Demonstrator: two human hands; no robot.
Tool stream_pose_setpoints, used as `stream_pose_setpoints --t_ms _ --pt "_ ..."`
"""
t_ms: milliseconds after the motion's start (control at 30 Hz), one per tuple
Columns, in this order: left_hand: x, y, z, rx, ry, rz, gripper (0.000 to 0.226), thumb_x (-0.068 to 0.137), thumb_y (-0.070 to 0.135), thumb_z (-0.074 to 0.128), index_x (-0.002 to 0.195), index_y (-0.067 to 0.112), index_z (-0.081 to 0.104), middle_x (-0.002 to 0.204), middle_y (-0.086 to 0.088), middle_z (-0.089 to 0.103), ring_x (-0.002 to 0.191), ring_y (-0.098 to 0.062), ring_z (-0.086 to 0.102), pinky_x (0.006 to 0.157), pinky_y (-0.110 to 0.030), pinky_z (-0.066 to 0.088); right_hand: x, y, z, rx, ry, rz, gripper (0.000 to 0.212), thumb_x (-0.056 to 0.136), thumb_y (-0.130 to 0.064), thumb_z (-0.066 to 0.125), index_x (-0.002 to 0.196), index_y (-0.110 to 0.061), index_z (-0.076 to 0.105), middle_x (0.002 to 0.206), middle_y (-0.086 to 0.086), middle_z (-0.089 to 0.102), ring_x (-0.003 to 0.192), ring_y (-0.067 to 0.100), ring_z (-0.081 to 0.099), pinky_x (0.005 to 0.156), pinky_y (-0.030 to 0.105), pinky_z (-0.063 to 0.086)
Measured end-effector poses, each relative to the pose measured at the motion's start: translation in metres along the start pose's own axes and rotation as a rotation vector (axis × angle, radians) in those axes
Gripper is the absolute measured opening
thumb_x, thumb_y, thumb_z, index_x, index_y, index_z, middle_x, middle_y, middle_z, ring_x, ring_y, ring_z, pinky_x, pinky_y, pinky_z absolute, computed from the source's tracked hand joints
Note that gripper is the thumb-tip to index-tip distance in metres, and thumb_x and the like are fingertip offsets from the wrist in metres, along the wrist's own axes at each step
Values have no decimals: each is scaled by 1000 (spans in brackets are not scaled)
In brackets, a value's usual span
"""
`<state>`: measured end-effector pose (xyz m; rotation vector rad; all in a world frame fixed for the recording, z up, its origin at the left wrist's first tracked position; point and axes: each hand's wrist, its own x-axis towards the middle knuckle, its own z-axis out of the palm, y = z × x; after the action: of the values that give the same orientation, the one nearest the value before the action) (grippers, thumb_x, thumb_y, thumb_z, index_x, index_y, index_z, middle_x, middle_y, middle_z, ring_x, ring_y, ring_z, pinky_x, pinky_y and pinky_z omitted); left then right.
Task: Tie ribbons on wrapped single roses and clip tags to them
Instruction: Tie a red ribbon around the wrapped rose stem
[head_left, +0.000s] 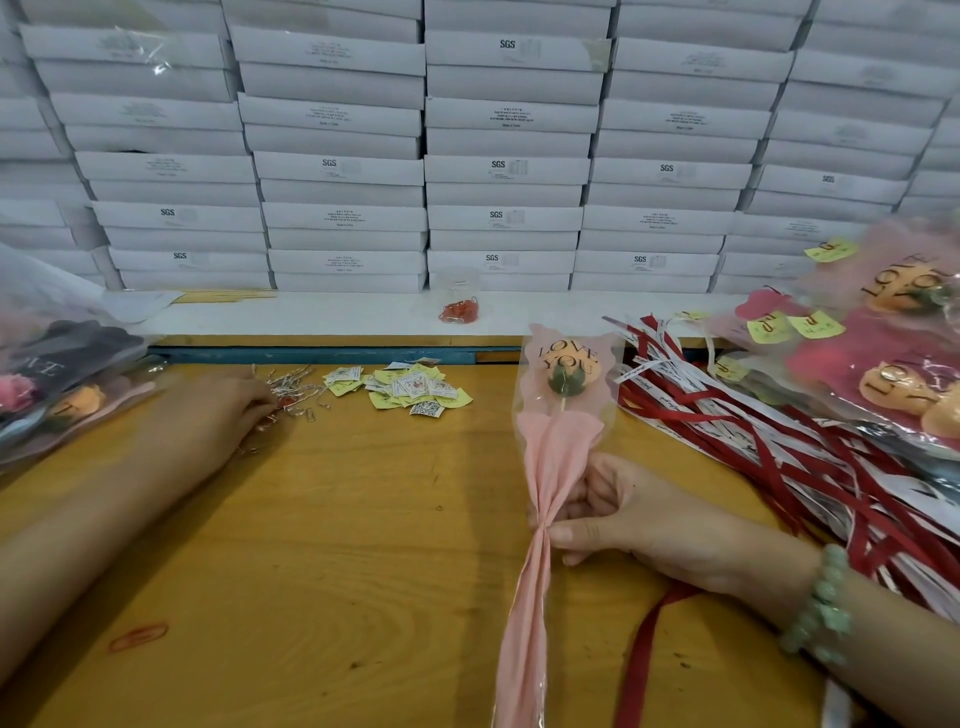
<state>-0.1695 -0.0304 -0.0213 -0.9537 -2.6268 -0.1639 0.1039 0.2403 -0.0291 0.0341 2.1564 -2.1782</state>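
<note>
Pinching the pink paper-wrapped rose (557, 447) at its gathers, the right hand (626, 514) holds it bunched for tying, while the left hand (218, 410), grip too blurred to tell, reaches silver wire clips (298, 391).

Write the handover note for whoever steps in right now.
Right hand pinches the gathered neck of the pink-paper-wrapped single rose.
Left hand reaches into the pile of silver paper clips; grip unclear.
Yellow and white paper tags lie beside the clips; red and white ribbons lie right of the rose.
Done: no ribbon or tag shows on this rose. Left: tie ribbon, clip tag.
</note>
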Motion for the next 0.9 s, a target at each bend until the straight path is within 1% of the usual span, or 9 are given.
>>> stream_pose_setpoints --t_ms 67,133,333,400,500,600,733,833,900 --pt "-1 -1 0 23 -17 9 17 93 16 61 105 19 72 108 0 68 96 -24 62 79 -37 49 0 0 0 -4 -3 -2 41 71 -8 74 107 -11 55 93 -2 74 87 10 70 67 20 57" --pt "-1 -2 1 10 -1 25 16 91 13 64 103 18 73 107 0 68 95 -24 63 77 -36 50 0 0 0 -11 -2 -1 41 71 -8 74 108 -11 56 94 -2 74 88 10 70 67 20 57" --pt "0 -3 3 24 50 77 12 87 10 68 93 18 74 97 0 70 83 -23 64 66 -32 47 0 0 0 -14 5 -2 43 69 -8 74 108 -10 55 92 -2 74 86 10 70 66 20 57" --pt "0 -3 5 29 63 85 11 86 9 68 90 17 74 94 -1 69 80 -23 64 65 -33 48 0 0 1 -16 4 -4 43 69 -8 74 108 -10 55 92 -1 74 86 10 69 66 20 57" --pt "1 -3 5 38 34 97 10 89 11 64 93 17 72 94 -1 67 80 -23 62 71 -38 52 0 0 1 -16 7 -4 43 69 -8 74 107 -10 55 92 -1 74 86 10 69 66 20 57" --pt "0 -6 4 21 32 92 14 89 9 64 96 17 73 96 -1 68 82 -23 63 72 -39 51 0 0 1 -15 9 1 44 68 -8 75 108 -10 55 92 -1 74 86 11 69 66 20 57" --pt "-2 -7 4 13 28 95 25 88 2 62 100 21 74 100 1 68 86 -22 63 71 -36 49 -1 -1 1 -15 -1 3 41 70 -8 73 106 -9 54 90 -2 75 83 9 70 66 20 57" --pt "-2 -6 3 -16 22 87 25 87 2 63 99 22 73 97 1 69 80 -18 60 68 -30 45 -1 -2 1 -16 -2 7 41 70 -8 73 106 -9 54 90 -2 75 83 9 70 66 20 57" --pt "-1 -6 4 15 56 86 28 84 1 66 99 23 73 97 3 69 76 -15 59 68 -29 45 -1 -2 1 -17 -4 11 42 70 -8 73 107 -9 54 91 -2 75 85 9 70 66 19 57"
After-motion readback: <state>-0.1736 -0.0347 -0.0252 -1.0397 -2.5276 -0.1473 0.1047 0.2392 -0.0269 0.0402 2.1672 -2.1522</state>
